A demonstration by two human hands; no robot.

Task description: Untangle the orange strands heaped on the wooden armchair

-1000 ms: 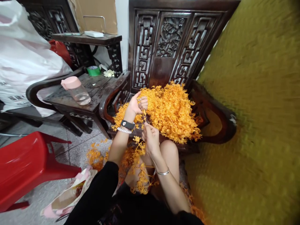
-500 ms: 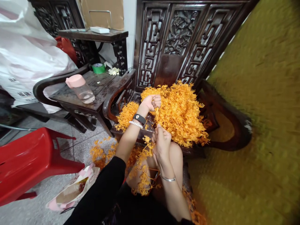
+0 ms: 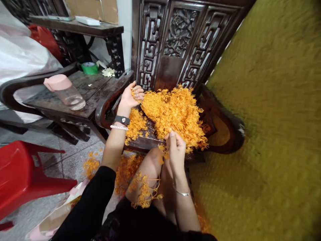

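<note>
Bits (image 3: 135, 96) inside curled left grip (image 3: 130, 97) | sprig (image 3: 164, 151) pinched in right grip (image 3: 177, 144) | orange heap (image 3: 179, 115) just beyond it

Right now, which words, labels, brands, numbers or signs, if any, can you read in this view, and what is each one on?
None can be read.
Black wristband: a small pale emblem, too small to make out.
Round green roll of tape: any print on it is too small to read.
Large white bag: no legible lettering on the part in view.
Flat white box-like object on the dark wooden shelf: no readable print.
</note>
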